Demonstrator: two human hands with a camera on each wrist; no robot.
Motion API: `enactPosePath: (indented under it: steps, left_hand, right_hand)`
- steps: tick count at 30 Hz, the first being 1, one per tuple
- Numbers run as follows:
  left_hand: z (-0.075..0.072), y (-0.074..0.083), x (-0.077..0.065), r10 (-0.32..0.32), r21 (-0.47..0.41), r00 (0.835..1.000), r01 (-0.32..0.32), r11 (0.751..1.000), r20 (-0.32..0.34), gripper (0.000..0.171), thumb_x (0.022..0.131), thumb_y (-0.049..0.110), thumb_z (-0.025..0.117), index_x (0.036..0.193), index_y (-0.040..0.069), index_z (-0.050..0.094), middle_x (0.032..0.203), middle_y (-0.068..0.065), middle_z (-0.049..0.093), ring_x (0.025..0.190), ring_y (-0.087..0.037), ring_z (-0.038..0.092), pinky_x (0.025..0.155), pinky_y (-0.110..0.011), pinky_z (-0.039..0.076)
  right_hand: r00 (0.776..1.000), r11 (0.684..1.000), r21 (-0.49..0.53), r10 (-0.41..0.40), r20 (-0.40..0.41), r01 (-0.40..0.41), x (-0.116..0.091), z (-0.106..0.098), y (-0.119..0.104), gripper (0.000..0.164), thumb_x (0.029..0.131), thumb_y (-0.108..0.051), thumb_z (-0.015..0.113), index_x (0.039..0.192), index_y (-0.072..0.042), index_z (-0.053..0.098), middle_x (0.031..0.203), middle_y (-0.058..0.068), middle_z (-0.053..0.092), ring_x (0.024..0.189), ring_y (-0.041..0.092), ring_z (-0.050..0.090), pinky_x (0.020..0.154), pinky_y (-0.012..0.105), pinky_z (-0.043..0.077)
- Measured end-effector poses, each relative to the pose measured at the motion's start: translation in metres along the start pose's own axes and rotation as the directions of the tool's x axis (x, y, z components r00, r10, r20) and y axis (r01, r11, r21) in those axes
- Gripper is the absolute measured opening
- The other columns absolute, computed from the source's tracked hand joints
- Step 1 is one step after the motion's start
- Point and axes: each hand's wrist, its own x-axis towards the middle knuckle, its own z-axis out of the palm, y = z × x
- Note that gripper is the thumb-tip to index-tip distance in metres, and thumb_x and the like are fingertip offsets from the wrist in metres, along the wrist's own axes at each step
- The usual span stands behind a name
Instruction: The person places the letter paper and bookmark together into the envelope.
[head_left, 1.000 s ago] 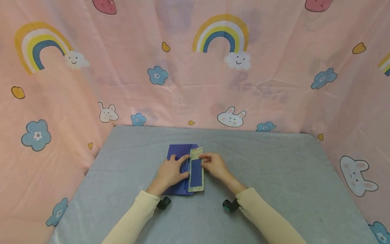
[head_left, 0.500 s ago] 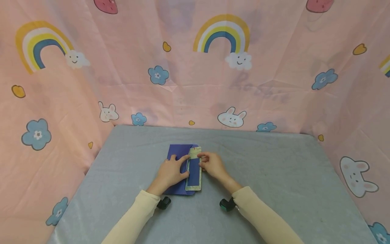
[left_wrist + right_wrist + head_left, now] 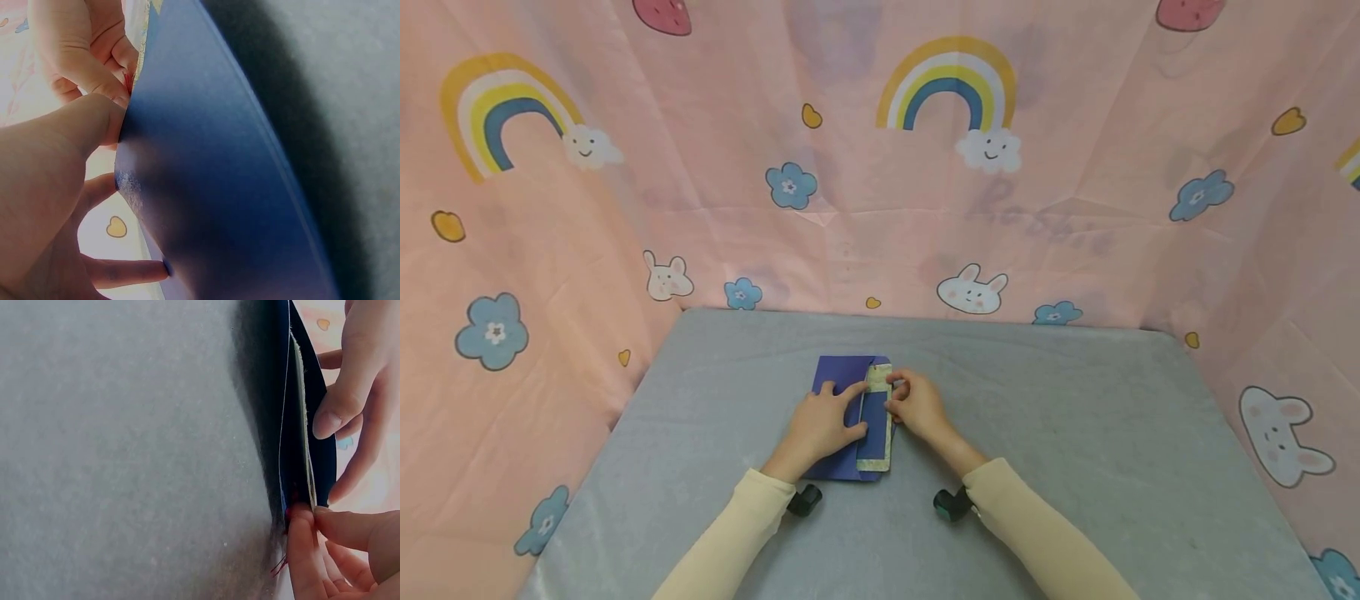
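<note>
A dark blue envelope (image 3: 842, 368) lies on the table, its mouth facing right. Partly inside it sits a flat card like a bookmark (image 3: 874, 425), blue with a yellow-green patterned border. My left hand (image 3: 822, 421) rests on the envelope, fingers spread, with thumb and fingertips at the mouth's edge. At the bookmark's outer long edge, my right hand (image 3: 922, 410) pinches it between thumb and fingers. Red threads (image 3: 279, 567) show by the right fingertips in the right wrist view. How much of the bookmark lies inside is hidden by the envelope's front.
Grey cloth covers the table (image 3: 1075, 433). A pink printed curtain (image 3: 850, 242) hangs behind it and along both sides. Black wrist cameras (image 3: 953, 505) stick out at both cuffs.
My right hand has moved left, and the bookmark has slid a little left, farther into the envelope. My left hand has stayed in place on the envelope.
</note>
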Motion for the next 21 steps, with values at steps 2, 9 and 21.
enactPosePath:
  steps: [2,9,21]
  left_hand:
    - [0.000,0.000,0.000,0.003,-0.002,1.000,-0.003,1.000,-0.002,0.065,0.083,0.047,0.073,0.143,0.033,0.052,0.127,-0.028,0.059,0.083,-0.044,0.065,0.071,-0.052,0.054]
    - [0.001,-0.001,0.000,0.003,-0.011,1.000,-0.003,1.000,-0.007,0.065,0.083,0.047,0.073,0.142,0.033,0.052,0.127,-0.029,0.059,0.084,-0.044,0.065,0.071,-0.052,0.055]
    - [-0.001,0.000,-0.001,0.000,-0.017,1.000,0.000,1.000,-0.001,0.066,0.083,0.046,0.073,0.143,0.032,0.052,0.129,-0.030,0.059,0.087,-0.045,0.066,0.074,-0.053,0.055]
  right_hand:
    - [1.000,1.000,0.006,-0.005,-0.002,0.005,0.000,0.000,-0.001,0.033,0.082,0.005,0.072,0.114,0.000,0.065,0.068,0.009,0.066,0.050,0.012,0.057,0.051,0.025,0.046]
    - [1.000,1.000,0.015,-0.006,-0.012,0.006,0.001,0.005,-0.002,0.031,0.083,0.004,0.072,0.113,0.001,0.065,0.069,0.010,0.068,0.048,0.010,0.057,0.049,0.024,0.050]
    - [0.999,0.998,0.055,-0.016,-0.042,0.018,0.004,0.010,-0.003,0.027,0.086,0.005,0.068,0.113,0.001,0.065,0.070,0.013,0.066,0.047,0.010,0.059,0.048,0.025,0.051]
